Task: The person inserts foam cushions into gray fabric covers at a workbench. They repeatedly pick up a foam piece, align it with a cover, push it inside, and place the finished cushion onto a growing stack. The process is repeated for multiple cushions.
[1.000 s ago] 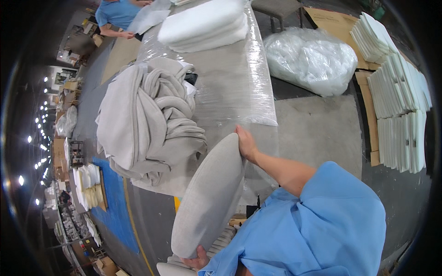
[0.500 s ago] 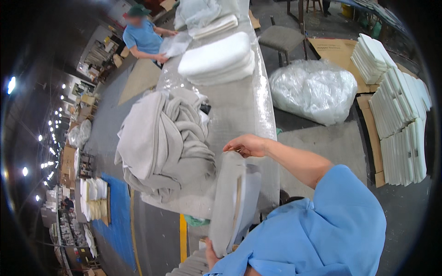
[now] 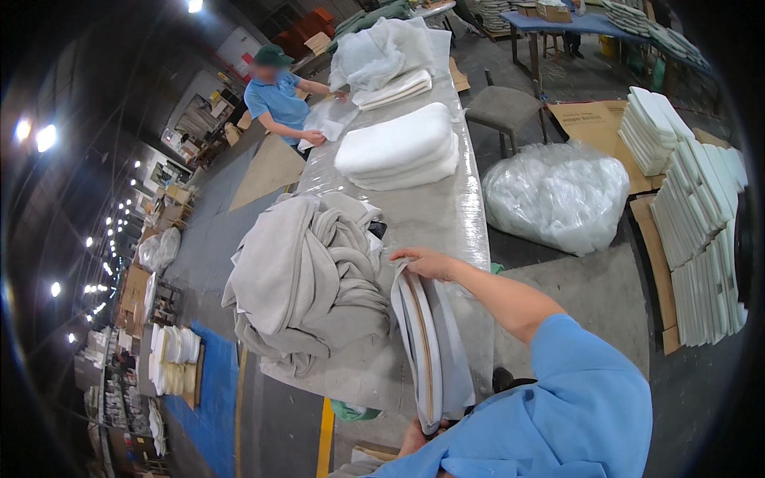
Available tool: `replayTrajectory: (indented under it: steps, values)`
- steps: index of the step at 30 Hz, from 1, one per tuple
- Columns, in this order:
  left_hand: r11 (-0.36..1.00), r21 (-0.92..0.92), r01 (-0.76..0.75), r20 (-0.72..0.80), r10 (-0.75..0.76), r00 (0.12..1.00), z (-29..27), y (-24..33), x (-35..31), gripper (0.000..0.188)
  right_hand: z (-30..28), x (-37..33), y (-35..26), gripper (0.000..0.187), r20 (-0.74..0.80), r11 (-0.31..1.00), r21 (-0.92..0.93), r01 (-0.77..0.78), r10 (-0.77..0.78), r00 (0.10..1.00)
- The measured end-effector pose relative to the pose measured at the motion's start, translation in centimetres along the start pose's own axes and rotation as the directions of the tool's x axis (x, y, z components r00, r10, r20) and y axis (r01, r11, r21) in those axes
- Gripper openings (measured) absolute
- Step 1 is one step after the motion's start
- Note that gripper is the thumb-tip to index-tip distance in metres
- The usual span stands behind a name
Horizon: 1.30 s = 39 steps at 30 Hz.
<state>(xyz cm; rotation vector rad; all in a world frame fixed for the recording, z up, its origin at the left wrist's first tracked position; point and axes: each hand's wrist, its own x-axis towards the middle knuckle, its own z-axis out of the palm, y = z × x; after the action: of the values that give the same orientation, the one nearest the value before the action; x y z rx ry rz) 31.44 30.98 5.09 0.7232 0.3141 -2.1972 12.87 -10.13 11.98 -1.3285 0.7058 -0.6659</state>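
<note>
My right hand [image 3: 426, 263] grips the top edge of a grey fabric cover holding a white foam pad [image 3: 430, 350], which stands on edge on the plastic-wrapped table [image 3: 446, 215]. My left hand [image 3: 414, 437] holds the lower end of the same cushion, mostly hidden under my blue sleeve. A heap of grey fabric covers [image 3: 307, 279] lies just left of the cushion. Farther along the table sits a stack of white foam pads [image 3: 397, 147].
A co-worker in a blue shirt [image 3: 279, 99] handles white material at the table's far end. A clear plastic bag bundle [image 3: 558, 195] and stacks of white foam sheets [image 3: 693, 215] lie on the floor to the right. A grey chair [image 3: 504, 107] stands beyond.
The cushion has turned from showing its flat face to standing edge-on. My right hand moved left along its top edge, and the view has tilted up the table.
</note>
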Motion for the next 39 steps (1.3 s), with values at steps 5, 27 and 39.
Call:
replayTrajectory:
  steps: [5, 27, 39]
  values:
    - [0.842, 0.532, 0.092, -0.546, 0.258, 0.797, 7.0, -0.5, 0.7, 0.062, 2.2, 2.0, 2.8, 0.027, -0.210, 0.986, -0.140, 0.094, -0.122, 0.970]
    - [-0.214, 0.961, -0.176, 0.250, 0.945, 0.212, 20.1, 21.6, 17.3, 0.036, 4.9, 6.8, 2.8, 0.018, -0.278, 0.836, -0.504, 0.218, -0.396, 0.875]
    - [-0.388, 0.880, -0.276, 0.398, 0.917, -0.020, 17.8, 21.4, 17.5, 0.022, 9.9, 5.9, 6.0, 0.006, -0.544, 0.907, -0.185, 0.379, -0.415, 0.729]
